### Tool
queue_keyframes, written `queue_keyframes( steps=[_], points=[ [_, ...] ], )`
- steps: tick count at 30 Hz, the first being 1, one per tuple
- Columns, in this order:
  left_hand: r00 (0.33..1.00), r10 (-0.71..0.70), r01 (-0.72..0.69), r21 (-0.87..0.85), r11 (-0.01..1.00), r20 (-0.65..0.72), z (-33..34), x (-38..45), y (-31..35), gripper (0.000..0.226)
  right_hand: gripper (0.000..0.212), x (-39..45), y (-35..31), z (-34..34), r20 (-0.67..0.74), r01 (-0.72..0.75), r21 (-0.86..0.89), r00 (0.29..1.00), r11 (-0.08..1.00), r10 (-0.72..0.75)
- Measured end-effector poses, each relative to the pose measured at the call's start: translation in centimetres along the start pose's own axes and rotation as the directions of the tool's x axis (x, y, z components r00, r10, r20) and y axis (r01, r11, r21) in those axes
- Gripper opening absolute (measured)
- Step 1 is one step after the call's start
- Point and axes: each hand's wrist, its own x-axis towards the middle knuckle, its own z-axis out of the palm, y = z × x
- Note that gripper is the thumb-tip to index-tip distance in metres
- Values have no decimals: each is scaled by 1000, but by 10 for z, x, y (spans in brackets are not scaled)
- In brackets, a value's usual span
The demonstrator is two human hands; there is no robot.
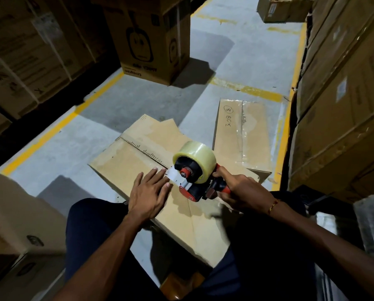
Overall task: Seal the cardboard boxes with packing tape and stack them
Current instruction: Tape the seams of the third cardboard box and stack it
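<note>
Two hands at work over a cardboard box (pixel 138 170) lying on the grey floor (pixel 138 98), in front of the person's knees. Left hand (pixel 148 193) flat, fingers straight, pressing the loose tape end (pixel 174 175) onto the box top by the centre seam. Right hand (pixel 239 190) gripping the handle of a red-and-black tape dispenser (pixel 198 183), clear roll mounted, resting on the box. Second box (pixel 240 135), marked "BOX", lies just beyond on the floor, taped along its seam. Stacked cartons (pixel 342 94) to the right; printed carton (pixel 151 40) ahead.
</note>
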Motion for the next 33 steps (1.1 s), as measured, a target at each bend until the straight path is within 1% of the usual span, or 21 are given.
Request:
queue_keyframes(
  steps=[5, 8, 13, 18, 23, 27, 30, 33],
  points=[
    [998, 53, -53, -19, 998, -16, 1, 20, -22, 51, 58, 13, -18, -2, -20, -28, -56, 999, 998, 27],
    [996, 81, -82, -18, 996, -29, -1, 32, -28, 48, 56, 20, -23, 1, -21, -58, -37, 998, 998, 58],
    [995, 93, -95, 47, 994, 45, -2, 42, -37, 54, 55, 26, -27, 3, -34, -88, -47, 996, 995, 86],
    [984, 75, -94, 120, 988, 159, -5, 57, -43, 69, 60, 23, -30, 1, -15, -95, -48, 995, 994, 95],
    [974, 109, -144, 167, 976, 200, -7, 79, -51, 73, 60, 25, -36, -5, 19, -108, -61, 994, 992, 110],
    [969, 118, -155, 164, 974, 215, -5, 83, -53, 71, 58, 34, -42, -12, 84, -130, -39, 988, 991, 133],
    [974, 74, -111, 167, 980, 213, -2, 85, -52, 72, 52, 44, -46, -15, 135, -137, -33, 981, 990, 140],
    [977, -96, 73, 124, 990, 192, 3, 93, -47, 68, 62, 51, -52, -17, 154, -150, -97, 974, 984, 164]
  ],
)
